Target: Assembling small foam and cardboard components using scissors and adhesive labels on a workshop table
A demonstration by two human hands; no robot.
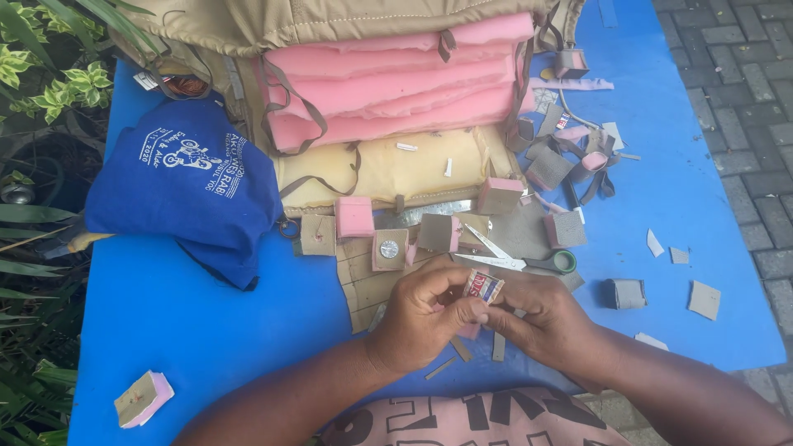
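- Left hand (425, 318) at 6 o'clock on the blue worktop (206, 330), fingers curled shut, pinching a small packet (482, 287).
- Right hand (549, 322) touches the left, fingers closed on the same packet from the other side.
- Scissors (516, 260) lie just beyond the hands, at 12 o'clock from them.
- Pink foam (396, 83) is stacked at 12 o'clock.
- A blue bag (186, 190) sits at 10 o'clock.
- A foam block (144, 399) lies at 8 o'clock.
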